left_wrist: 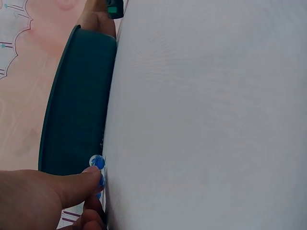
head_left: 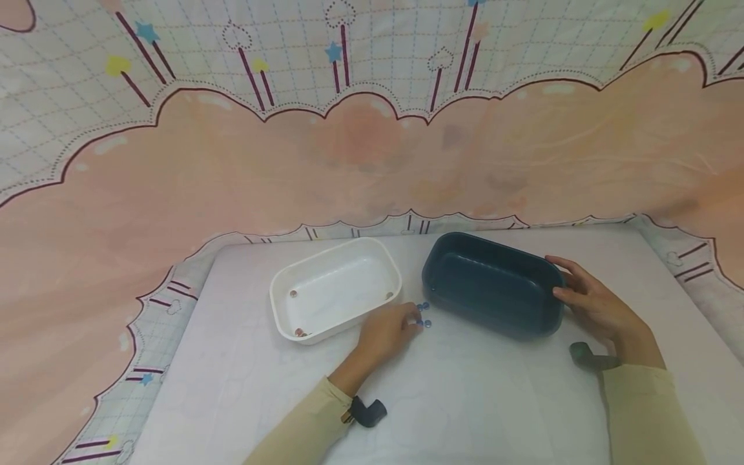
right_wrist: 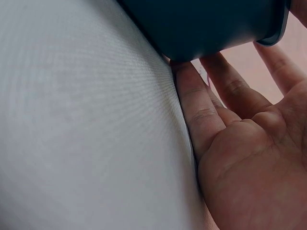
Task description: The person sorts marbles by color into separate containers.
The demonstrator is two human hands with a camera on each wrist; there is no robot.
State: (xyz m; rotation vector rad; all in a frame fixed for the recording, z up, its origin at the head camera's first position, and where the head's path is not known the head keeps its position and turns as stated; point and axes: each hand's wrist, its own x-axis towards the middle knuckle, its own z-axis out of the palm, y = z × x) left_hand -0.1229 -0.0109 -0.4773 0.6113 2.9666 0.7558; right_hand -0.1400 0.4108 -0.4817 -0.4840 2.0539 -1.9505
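My left hand (head_left: 388,329) reaches down between the two tubs. Its thumb and index finger pinch at a small blue glass marble (left_wrist: 101,180), partly hidden by the fingertips. More blue marbles (head_left: 427,323) lie close beside on the white tabletop. Around the right end of a dark teal tub (head_left: 494,284) my right hand (head_left: 601,310) holds on, thumb at the rim and fingers spread along the end wall. In the right wrist view, its fingertips touch the tub's underside and wall. No marbles show inside this tub.
A white tub (head_left: 334,329) stands on the left behind my left hand, with several brownish marbles (head_left: 293,294) inside. Both tubs sit on a white-covered table (head_left: 465,413). Behind the table hangs a patterned pink cloth (head_left: 360,168).
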